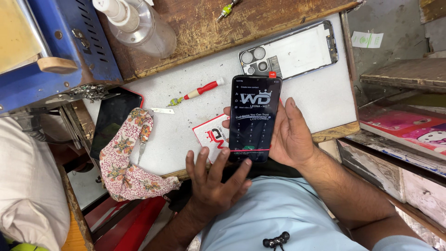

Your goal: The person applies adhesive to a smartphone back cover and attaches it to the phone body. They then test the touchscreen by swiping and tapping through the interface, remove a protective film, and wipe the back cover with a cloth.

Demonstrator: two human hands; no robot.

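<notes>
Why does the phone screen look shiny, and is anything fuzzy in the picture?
In the head view, the phone in the right hand has a glossy screen that mirrors pale light across its upper half; the left hand looks sharp, with no motion blur; the spray bottle near the top edge appears stretched by the wide lens; shadows on the white work mat are soft.

Black phone (254,118) in right hand (290,139)
</notes>
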